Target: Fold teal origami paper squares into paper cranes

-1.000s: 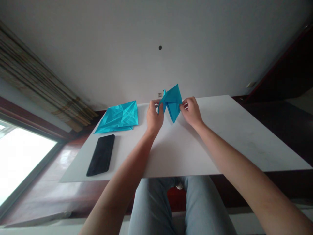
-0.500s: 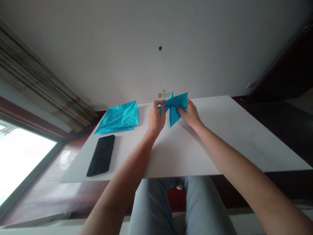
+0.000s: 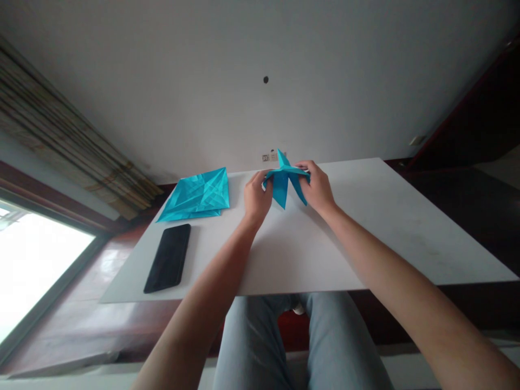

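Note:
A partly folded blue paper piece (image 3: 284,183) is held just above the white table (image 3: 309,244), near its far edge. My left hand (image 3: 257,197) pinches its left side. My right hand (image 3: 317,187) grips its right side with fingers curled over the top. The paper shows two pointed flaps hanging down and one small tip sticking up. Both hands are closed on it.
Several creased blue paper sheets (image 3: 197,195) lie in a stack at the table's far left. A black phone (image 3: 168,264) lies face down in front of the stack. My knees in light jeans (image 3: 284,346) are under the near edge. A window (image 3: 28,265) is at the left.
The tall upright flap has been folded down and flattened between my hands. My right hand moved in over the top of the paper; the shape is lower and wider.

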Demonstrator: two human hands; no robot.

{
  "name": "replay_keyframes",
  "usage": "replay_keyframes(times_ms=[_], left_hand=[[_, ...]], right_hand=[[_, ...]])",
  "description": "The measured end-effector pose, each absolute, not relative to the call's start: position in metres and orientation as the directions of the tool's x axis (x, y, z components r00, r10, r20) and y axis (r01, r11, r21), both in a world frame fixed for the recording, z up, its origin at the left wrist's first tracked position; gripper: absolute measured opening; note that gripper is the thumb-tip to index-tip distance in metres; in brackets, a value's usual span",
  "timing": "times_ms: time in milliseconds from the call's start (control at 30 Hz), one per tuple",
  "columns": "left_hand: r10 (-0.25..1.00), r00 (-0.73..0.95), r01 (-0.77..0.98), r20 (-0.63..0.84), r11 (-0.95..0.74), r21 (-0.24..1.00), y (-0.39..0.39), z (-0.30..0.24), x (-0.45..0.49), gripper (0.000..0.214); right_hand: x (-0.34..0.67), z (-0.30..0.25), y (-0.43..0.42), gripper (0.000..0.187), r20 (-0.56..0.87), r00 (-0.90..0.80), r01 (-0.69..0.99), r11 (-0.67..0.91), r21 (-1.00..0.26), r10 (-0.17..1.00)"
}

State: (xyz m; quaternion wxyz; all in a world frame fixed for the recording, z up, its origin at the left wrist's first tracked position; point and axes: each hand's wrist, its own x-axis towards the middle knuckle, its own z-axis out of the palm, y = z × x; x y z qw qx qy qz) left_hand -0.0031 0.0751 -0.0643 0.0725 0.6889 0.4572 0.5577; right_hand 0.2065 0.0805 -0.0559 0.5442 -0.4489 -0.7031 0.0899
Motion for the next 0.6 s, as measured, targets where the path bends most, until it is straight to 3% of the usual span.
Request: replay_keyframes(times_ms=[267, 467, 600], left_hand=[[0.6, 0.025, 0.424, 0.8, -0.731, 0.535, 0.068, -0.057, -0.008, 0.049], [0.573, -0.008, 0.517, 0.82, -0.699, 0.494, 0.067, -0.054, -0.006, 0.043], [0.588, 0.0, 0.518, 0.809, -0.692, 0.503, 0.068, -0.053, -0.004, 0.039]], right_hand=[[0.214, -0.055, 0.085, 0.019, 0.666, 0.034, 0.446, 0.585, -0.677, 0.745], [0.215, -0.058, 0.09, 0.018, 0.604, 0.131, 0.392, 0.519, -0.76, 0.786], [0.216, -0.06, 0.094, 0.017, 0.63, 0.136, 0.419, 0.531, -0.736, 0.765]])
